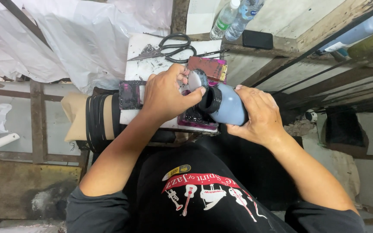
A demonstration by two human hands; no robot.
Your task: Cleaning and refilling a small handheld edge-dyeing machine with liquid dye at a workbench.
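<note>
- The white board lies across the person's lap and serves as the landmark; black scissors rest on its far part, and crumpled plastic sheet spreads beyond its left edge.
- The grey-blue bottle lies on its side just off the board's right edge, long axis running left to right, black neck pointing left toward the board.
- The right hand wraps the bottle's body from the right, fingers closed firmly round it.
- The left hand sits over the board's near right part, nearer the neck than the right hand is, fingers pinching a round dark cap just above and left of the opening.
- A pink-stained pad lies on the board just behind the cap; a black-smeared tray sits under the neck.
- Bottle contents: hidden by its opaque wall; I cannot tell how full it is.
- Two clear plastic bottles lie well beyond the board, capped.
</note>
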